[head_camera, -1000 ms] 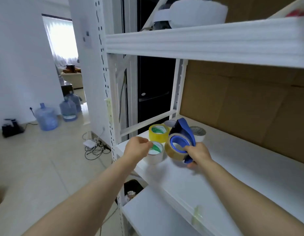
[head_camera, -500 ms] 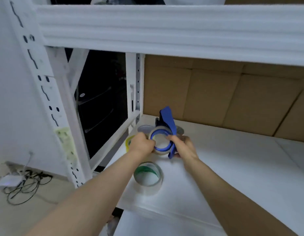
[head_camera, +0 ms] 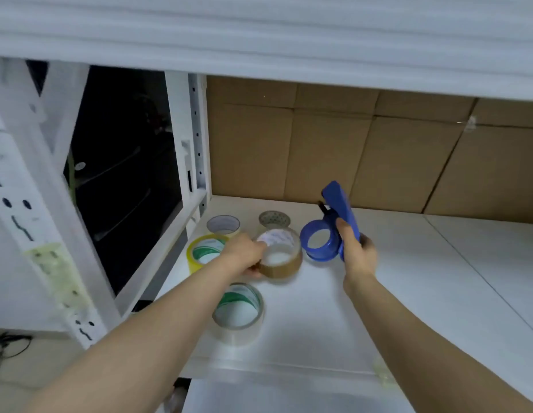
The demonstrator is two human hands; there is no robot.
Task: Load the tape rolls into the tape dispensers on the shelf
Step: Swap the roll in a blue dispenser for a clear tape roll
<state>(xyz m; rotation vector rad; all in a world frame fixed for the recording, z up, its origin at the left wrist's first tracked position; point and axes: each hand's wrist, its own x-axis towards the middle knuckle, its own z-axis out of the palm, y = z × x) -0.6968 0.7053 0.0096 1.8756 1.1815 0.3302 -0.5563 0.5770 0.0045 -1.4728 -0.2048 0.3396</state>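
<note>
A flat white shelf [head_camera: 408, 293] runs across the view under the ribbed white edge of an upper shelf [head_camera: 259, 40]. Brown cardboard panels [head_camera: 348, 150] line the back, and a perforated white upright [head_camera: 196, 138] stands at the back left corner. Beyond the frame on the left there is a dark opening [head_camera: 119, 174], with a tangle of cables [head_camera: 5, 350] low on the floor. The left hand [head_camera: 244, 254] curls its fingers around the near side of a brown tape roll [head_camera: 281, 260]. The hand hides that edge, and motion blur makes it unclear whether the roll rests on the shelf. The right hand [head_camera: 356, 251] is wrapped around the handle of a blue plastic tape dispenser [head_camera: 324, 236], thumb lying up along it. The dispenser's round hub sits just right of the brown roll, and contact between them cannot be judged. A glossy yellow roll [head_camera: 204, 251] lies flat behind the left wrist, partly covered by it. A clear roll with a green-printed core [head_camera: 238, 314] lies nearer, beside the left forearm. Two pale rolls [head_camera: 223, 225] [head_camera: 274, 219] lie flat further back.
</note>
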